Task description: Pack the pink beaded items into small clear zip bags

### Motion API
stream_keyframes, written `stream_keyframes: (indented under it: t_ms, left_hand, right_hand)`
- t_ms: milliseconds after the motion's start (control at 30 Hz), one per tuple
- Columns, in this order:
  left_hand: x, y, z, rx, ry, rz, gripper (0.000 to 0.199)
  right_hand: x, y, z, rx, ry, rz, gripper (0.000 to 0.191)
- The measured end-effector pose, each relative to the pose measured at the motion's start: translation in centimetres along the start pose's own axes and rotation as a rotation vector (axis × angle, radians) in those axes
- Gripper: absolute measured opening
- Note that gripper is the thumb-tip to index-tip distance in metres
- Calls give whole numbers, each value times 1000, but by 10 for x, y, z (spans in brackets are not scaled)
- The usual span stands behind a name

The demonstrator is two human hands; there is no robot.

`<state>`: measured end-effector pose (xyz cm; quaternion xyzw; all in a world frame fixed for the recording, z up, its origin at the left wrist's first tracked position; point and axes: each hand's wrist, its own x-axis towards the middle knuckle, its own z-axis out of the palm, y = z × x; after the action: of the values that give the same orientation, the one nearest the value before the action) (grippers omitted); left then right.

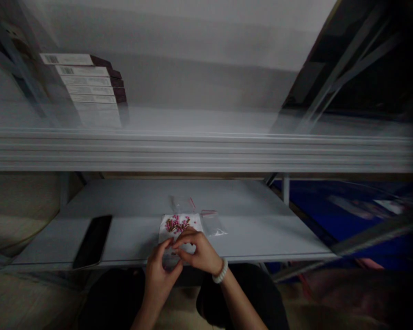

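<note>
Both hands meet at the near edge of a white sheet (163, 233) on the lower shelf. My left hand (160, 263) is curved, its index finger and thumb bent toward the right fingertips. My right hand (198, 250), with a pale beaded band (220, 271) at the wrist, has thumb and index finger drawn together close to the left fingertips. What the fingers hold is too small and dim to make out. Just beyond them, a pile of small pink and gold-brown pieces (175, 223) lies on the sheet.
A clear zip bag (213, 224) lies right of the sheet, another clear bag (183, 204) behind it. A dark flat phone-like object (93, 240) rests at the left front edge. Above, an upper shelf's edge (206, 151) crosses the view, with stacked boxes (89, 81) on that shelf.
</note>
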<state>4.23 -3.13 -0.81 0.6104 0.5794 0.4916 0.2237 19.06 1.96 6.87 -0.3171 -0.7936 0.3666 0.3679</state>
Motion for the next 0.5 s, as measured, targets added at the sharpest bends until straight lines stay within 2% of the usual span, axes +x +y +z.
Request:
stream_keyframes:
  t_ms: [133,267,400,500]
  left_hand:
    - [0,3,-1,24,-22,1,49]
    - [-1,14,-4,17,29,5,50]
    - [-1,23,-10,-193,12,-106,53]
    - [0,25,-19,-397,-81,-238,38]
  right_hand:
    - [-11,0,4,-20,84,80,13]
    - [-24,0,11,-12,108,184,10]
    - [-29,-5,5,54,144,242,9]
    - [-31,-12,-5,81,147,265,9]
